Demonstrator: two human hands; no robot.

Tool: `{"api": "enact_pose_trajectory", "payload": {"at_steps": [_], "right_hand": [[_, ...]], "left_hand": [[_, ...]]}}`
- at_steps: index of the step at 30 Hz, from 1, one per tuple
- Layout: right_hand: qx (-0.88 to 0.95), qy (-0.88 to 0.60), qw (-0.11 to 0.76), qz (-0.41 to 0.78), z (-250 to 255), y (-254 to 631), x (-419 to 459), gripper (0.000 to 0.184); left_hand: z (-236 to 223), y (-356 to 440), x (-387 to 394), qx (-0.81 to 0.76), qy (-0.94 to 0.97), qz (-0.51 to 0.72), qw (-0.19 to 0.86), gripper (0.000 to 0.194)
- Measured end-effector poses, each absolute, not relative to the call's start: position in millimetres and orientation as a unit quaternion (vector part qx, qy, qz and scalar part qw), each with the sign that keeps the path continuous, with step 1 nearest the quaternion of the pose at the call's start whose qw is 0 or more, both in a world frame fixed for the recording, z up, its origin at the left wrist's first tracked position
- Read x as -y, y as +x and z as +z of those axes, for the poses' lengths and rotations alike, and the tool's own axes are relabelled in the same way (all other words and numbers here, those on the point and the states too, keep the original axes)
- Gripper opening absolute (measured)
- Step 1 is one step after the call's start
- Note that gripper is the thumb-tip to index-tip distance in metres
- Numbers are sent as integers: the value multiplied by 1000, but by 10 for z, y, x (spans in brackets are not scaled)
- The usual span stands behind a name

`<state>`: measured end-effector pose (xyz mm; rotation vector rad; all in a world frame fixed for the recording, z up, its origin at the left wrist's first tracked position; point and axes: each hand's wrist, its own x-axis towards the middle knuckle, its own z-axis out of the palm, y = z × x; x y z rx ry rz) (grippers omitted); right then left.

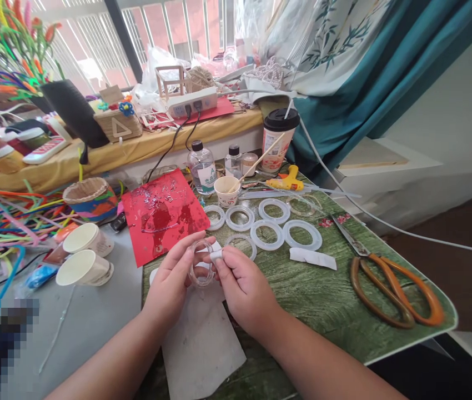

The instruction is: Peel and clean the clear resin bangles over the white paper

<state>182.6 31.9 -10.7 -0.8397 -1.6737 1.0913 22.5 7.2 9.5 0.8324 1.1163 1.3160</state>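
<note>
Between the thumb and fingers of my left hand (pixel 168 286) is a clear resin bangle (pixel 202 283), held upright. My right hand (pixel 246 289) pinches a small folded piece of greyish-white paper (pixel 216 255) at the bangle's right edge. Below both hands lies a grey-white sheet (pixel 202 355). Just beyond them are several translucent silicone ring molds (pixel 256 238), one partly hidden by my right hand. A torn paper strip (pixel 313 258) rests right of the molds.
Large scissors (pixel 369 256) with orange handles lie at right. A red sheet (pixel 136 239) with wet splotches is at left, beside two tipped paper cups (pixel 81 268). Behind stand a paper cup (pixel 226 191) with a stick, bottles (pixel 202 169), a drink cup (pixel 275 147) and a yellow glue gun (pixel 290 179).
</note>
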Motion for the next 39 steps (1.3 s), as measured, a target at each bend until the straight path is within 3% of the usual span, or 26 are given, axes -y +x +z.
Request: {"api": "enact_pose_trajectory", "payload": {"at_steps": [7,26,36,39], "right_hand": [[677,-370,466,433,-117,1830,-315,29],[694,-357,496,381,-109,1831,-318,24],[675,-342,524,391,-56,1854,-297,24],[676,-331,538,380,-34,1874,-294,24]], "left_hand": [[34,166,-73,-461,349,550,602,51],[3,251,-146,-433,256,562,657,39],[97,263,-153,-400,222,570,682,19],[98,264,-136,-390,235,562,691,23]]}}
